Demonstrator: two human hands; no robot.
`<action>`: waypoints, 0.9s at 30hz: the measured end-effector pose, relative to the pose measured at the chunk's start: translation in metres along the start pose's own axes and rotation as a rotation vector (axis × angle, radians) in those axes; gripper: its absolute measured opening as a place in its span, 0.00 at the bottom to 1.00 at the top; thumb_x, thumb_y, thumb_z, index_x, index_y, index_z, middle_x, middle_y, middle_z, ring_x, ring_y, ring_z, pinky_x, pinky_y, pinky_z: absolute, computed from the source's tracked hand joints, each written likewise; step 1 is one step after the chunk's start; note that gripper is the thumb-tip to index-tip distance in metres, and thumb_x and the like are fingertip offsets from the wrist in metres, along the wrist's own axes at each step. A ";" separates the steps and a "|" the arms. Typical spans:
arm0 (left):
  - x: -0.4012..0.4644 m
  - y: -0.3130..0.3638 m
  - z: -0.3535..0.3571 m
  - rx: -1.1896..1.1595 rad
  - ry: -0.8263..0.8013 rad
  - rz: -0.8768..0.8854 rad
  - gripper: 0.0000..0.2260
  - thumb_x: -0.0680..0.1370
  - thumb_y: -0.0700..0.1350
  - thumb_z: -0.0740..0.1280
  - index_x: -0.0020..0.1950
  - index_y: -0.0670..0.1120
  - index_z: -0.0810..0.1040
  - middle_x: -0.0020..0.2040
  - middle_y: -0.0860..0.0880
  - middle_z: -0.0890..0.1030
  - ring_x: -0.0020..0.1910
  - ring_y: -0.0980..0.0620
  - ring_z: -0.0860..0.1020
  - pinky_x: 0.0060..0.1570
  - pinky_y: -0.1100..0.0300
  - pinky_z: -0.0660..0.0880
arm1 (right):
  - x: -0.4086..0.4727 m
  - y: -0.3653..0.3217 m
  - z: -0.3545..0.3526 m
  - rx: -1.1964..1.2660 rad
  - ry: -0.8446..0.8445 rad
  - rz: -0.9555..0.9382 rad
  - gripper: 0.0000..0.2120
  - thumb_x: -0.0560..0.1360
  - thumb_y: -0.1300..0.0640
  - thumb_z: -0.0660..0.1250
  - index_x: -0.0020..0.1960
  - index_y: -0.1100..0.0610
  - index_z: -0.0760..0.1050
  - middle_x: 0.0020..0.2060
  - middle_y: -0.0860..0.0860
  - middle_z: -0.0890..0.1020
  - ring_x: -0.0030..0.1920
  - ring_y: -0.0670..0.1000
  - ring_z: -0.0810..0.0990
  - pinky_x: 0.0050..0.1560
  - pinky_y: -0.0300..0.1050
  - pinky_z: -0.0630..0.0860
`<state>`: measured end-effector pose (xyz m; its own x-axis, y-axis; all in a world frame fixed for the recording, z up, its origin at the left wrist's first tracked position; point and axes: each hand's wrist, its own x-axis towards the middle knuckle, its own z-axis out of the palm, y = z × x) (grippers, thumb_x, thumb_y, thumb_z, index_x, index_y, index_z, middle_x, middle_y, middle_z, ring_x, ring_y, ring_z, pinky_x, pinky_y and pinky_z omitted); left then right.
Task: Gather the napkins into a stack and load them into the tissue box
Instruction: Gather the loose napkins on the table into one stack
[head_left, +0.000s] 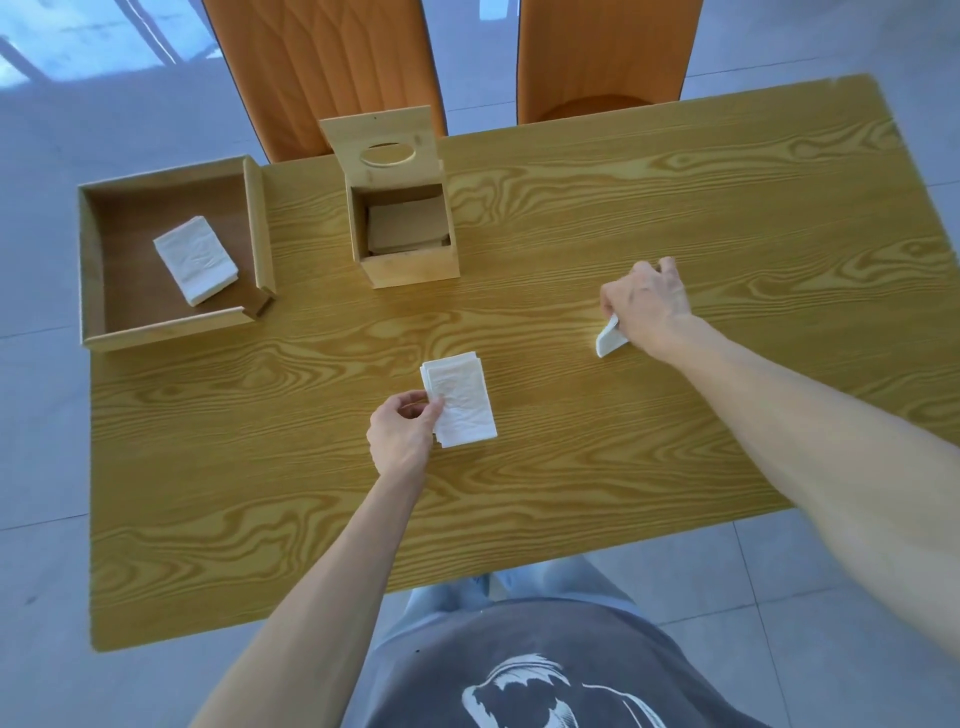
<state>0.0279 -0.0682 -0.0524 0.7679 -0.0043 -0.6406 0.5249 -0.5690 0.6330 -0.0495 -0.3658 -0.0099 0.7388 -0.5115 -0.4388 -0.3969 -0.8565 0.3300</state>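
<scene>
Gathering is under way; loading has not begun. The left hand (402, 439) pinches the left edge of a small napkin stack (460, 402) lying on the table (571, 467), near centre. The right hand (647, 304), to the right, closes over a loose napkin (609, 340); the fingers hide most of it. Another stack (196, 266) rests in the wooden tray (88, 249) at far left. The tissue box (405, 228) stands open at far centre, lid raised; its pale contents may be napkins, though shade obscures them. Remaining: merge all stacks, load the box.
</scene>
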 end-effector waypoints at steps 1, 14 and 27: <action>0.000 0.000 0.000 -0.003 -0.002 -0.003 0.10 0.72 0.49 0.77 0.50 0.51 0.82 0.44 0.52 0.86 0.46 0.52 0.84 0.50 0.52 0.81 | -0.001 -0.001 -0.002 0.018 0.023 0.000 0.08 0.78 0.59 0.68 0.53 0.47 0.79 0.50 0.52 0.81 0.56 0.54 0.73 0.65 0.53 0.63; -0.001 0.002 -0.005 0.007 -0.039 0.006 0.11 0.73 0.50 0.77 0.52 0.49 0.84 0.44 0.52 0.85 0.45 0.52 0.84 0.47 0.56 0.81 | -0.028 -0.045 -0.032 1.353 -0.103 -0.053 0.09 0.78 0.57 0.70 0.56 0.60 0.82 0.48 0.57 0.86 0.47 0.51 0.83 0.48 0.49 0.79; 0.001 0.003 -0.005 0.021 -0.044 -0.006 0.07 0.75 0.46 0.74 0.52 0.48 0.85 0.43 0.52 0.85 0.43 0.53 0.84 0.45 0.56 0.81 | -0.060 -0.145 0.005 1.735 -0.205 0.195 0.12 0.74 0.58 0.74 0.55 0.61 0.81 0.48 0.56 0.86 0.48 0.54 0.86 0.44 0.49 0.84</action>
<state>0.0323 -0.0660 -0.0491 0.7476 -0.0370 -0.6631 0.5210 -0.5865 0.6201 -0.0391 -0.2118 -0.0359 0.5936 -0.4896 -0.6387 -0.6339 0.2046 -0.7459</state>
